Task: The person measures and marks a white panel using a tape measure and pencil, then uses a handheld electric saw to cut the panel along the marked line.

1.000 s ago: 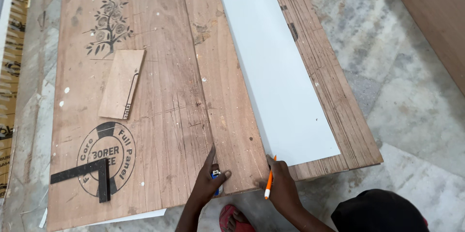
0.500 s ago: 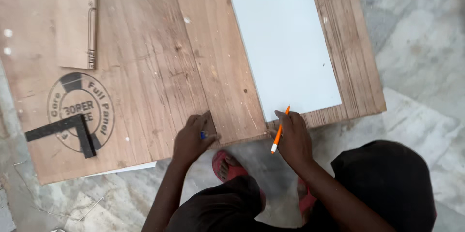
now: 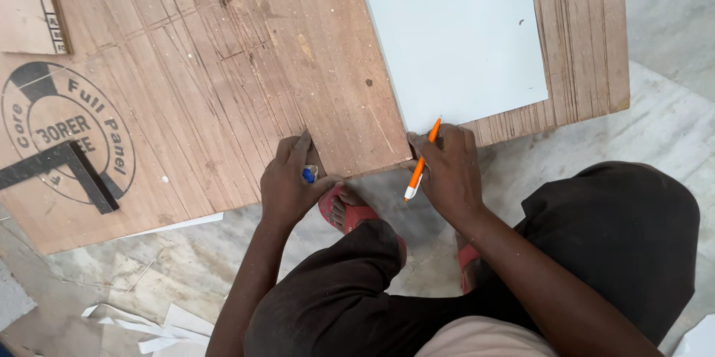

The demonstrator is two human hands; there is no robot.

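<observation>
A brown plywood plank (image 3: pixel 328 66) lies on a larger plywood sheet (image 3: pixel 171 148), its near end at the sheet's edge. My left hand (image 3: pixel 289 182) presses on the plank's near left corner and pinches a small blue and white object (image 3: pixel 308 174), only partly visible. My right hand (image 3: pixel 447 171) grips the plank's near right corner and holds an orange and white pen (image 3: pixel 421 159) between its fingers, tip pointing away. A white laminate board (image 3: pixel 454 29) lies just right of the plank.
A black metal try square (image 3: pixel 63 171) rests on a round black stamp at the left. A small plywood offcut (image 3: pixel 30 3) sits at the top left. My red sandals (image 3: pixel 350 215) stand on the grey stone floor (image 3: pixel 663 89). Paper scraps (image 3: pixel 160 327) lie near the bottom left.
The view has closed in on the plank's near end. Both hands have stayed at the plank's near corners, with the pen still in the right hand.
</observation>
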